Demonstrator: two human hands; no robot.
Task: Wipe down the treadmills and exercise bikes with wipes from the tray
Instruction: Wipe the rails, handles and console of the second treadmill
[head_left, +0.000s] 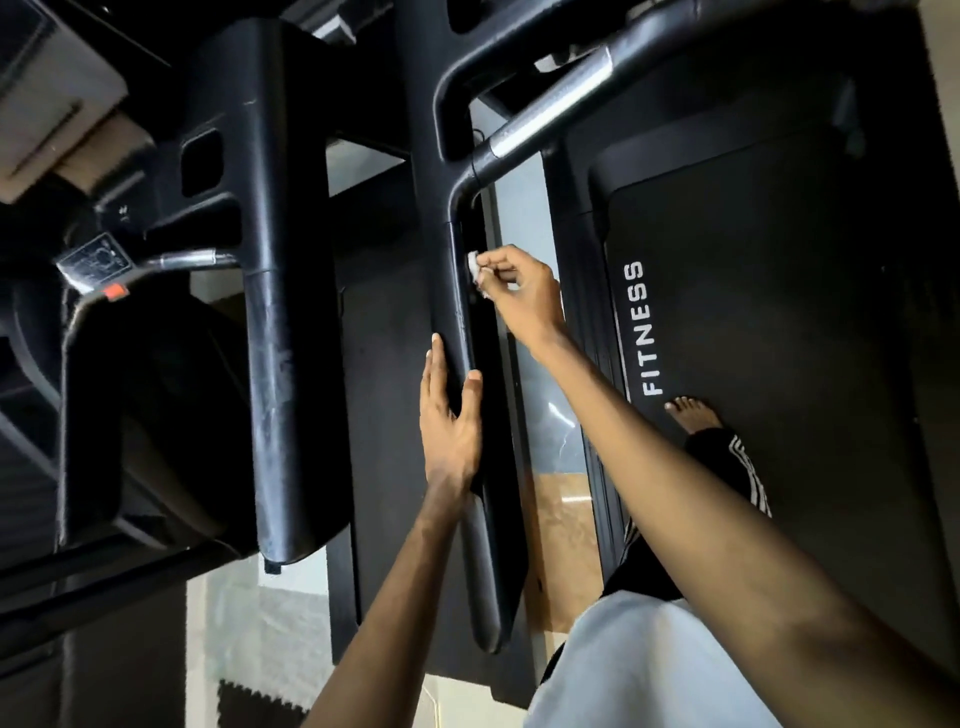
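I look down along a black treadmill upright in the middle of the view. My right hand pinches a small white wipe and presses it against the upright's right side. Lower down, my left hand rests on the same upright with straight fingers, thumb on its right face. The treadmill belt with the word FITNESS along its left edge lies to the right, and my bare foot stands on it.
A second black upright of a neighbouring treadmill stands to the left. A chrome-and-black handrail crosses above my right hand. Pale floor and a dark puzzle mat show at the bottom left.
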